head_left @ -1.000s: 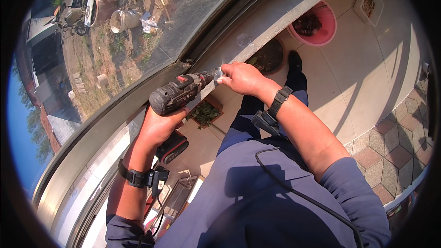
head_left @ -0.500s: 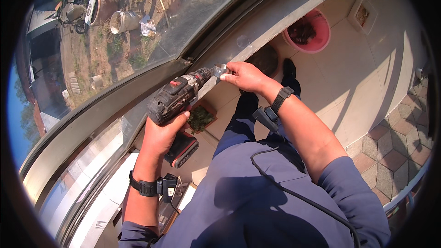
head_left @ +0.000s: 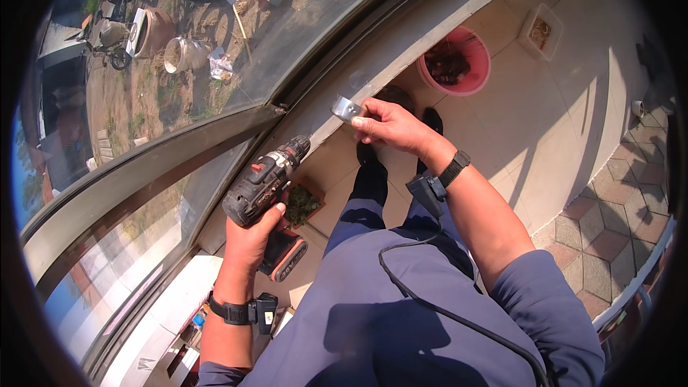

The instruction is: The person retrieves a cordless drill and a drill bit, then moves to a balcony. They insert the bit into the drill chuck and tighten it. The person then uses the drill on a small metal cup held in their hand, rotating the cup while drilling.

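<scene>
My left hand (head_left: 246,240) is wrapped round the handle of a black and grey cordless drill (head_left: 259,185) with red accents. The drill's chuck points up and to the right, beside the window frame. A short, shiny, curved metal piece (head_left: 345,107) is pinched between the thumb and fingers of my right hand (head_left: 393,126). It sits just beyond the chuck, apart from it, over the pale sill (head_left: 412,46). Whether a bit is fitted in the chuck is too small to tell.
A sliding window frame (head_left: 215,118) runs diagonally along my left. On the tiled floor stand a pink bucket (head_left: 481,75) with dark contents, a white tray (head_left: 529,36) and a planter (head_left: 315,193). A black cable (head_left: 459,312) hangs across my front.
The metal piece was at the drill's chuck and is now apart from it. My left hand has drawn the drill down and slightly left, while my right hand has shifted slightly right.
</scene>
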Demonstrator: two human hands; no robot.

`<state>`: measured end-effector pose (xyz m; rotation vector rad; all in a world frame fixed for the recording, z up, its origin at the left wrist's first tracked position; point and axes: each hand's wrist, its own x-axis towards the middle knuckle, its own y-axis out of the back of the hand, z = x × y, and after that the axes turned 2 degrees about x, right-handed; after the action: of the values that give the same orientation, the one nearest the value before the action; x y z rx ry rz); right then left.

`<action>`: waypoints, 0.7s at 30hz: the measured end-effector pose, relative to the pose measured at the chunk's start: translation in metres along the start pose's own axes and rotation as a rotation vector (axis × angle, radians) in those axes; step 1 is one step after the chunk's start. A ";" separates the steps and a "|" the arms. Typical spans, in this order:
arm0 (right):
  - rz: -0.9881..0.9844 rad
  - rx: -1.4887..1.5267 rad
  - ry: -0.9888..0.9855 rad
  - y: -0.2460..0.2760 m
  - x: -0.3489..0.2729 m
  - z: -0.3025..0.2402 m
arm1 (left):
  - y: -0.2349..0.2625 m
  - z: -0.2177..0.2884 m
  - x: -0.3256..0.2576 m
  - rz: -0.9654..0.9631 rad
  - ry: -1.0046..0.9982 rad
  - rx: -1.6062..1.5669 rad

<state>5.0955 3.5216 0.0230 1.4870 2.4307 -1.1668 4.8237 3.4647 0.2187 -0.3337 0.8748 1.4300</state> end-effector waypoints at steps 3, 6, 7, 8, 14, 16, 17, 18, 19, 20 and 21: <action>0.001 -0.013 0.016 0.002 -0.010 -0.007 | -0.002 -0.006 0.001 -0.006 -0.018 0.022; 0.015 0.002 0.044 0.005 -0.018 -0.011 | -0.006 -0.007 0.004 -0.022 -0.033 0.022; 0.014 0.003 0.056 0.006 -0.022 -0.012 | -0.008 -0.007 0.003 -0.030 -0.035 0.040; 0.014 0.003 0.067 0.008 -0.026 -0.012 | -0.010 -0.007 0.003 -0.033 -0.042 0.037; 0.023 -0.056 0.096 0.016 -0.039 -0.018 | -0.016 -0.007 0.007 -0.055 -0.054 0.063; 0.043 -0.053 0.089 0.018 -0.043 -0.022 | -0.014 -0.008 0.010 -0.070 -0.061 0.089; 0.048 -0.048 0.089 0.019 -0.046 -0.023 | -0.013 -0.010 0.012 -0.078 -0.068 0.108; 0.076 -0.037 0.079 0.020 -0.048 -0.024 | -0.012 -0.011 0.013 -0.101 -0.077 0.113; 0.104 -0.025 0.070 0.021 -0.052 -0.026 | -0.012 -0.011 0.014 -0.094 -0.083 0.157; 0.118 -0.005 0.072 0.021 -0.056 -0.025 | -0.012 -0.012 0.016 -0.102 -0.093 0.186; 0.156 -0.021 0.071 0.021 -0.060 -0.025 | -0.013 -0.011 0.016 -0.110 -0.102 0.215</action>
<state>5.1516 3.4986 0.0538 1.7048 2.3123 -1.0720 4.8310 3.4665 0.1961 -0.1429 0.9042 1.2281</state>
